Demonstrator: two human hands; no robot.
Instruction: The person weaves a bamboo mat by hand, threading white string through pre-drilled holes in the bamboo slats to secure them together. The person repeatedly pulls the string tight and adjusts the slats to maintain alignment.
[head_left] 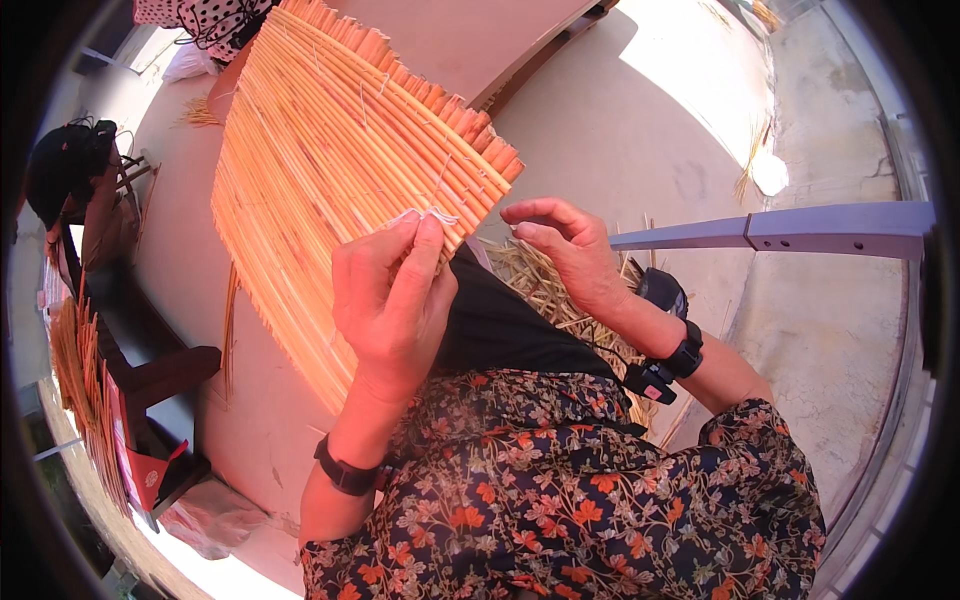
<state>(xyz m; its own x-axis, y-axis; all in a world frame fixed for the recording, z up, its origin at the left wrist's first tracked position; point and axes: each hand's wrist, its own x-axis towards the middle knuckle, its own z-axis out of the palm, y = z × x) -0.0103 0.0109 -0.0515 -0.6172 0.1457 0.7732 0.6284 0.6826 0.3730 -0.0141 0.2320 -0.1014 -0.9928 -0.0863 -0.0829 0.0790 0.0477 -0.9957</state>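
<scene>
A large mat of orange-tan reed stalks [310,160], bound side by side with white thread, slants across my lap from the upper left. At its near right corner my left hand [395,280] pinches a white string [425,215] between thumb and forefinger, against the stalks. Several short stitches of thread run along the mat's cut end. My right hand [570,245] hangs in the air just right of that corner, fingers bent and apart from the thumb. Nothing shows clearly in it.
Loose straw and reed scraps [530,270] lie below my right hand. A grey-purple bar [800,235] juts in from the right. At the left stand a dark wooden chair [165,375] and a bundle of reeds [85,370]. Another person [75,170] is at far left.
</scene>
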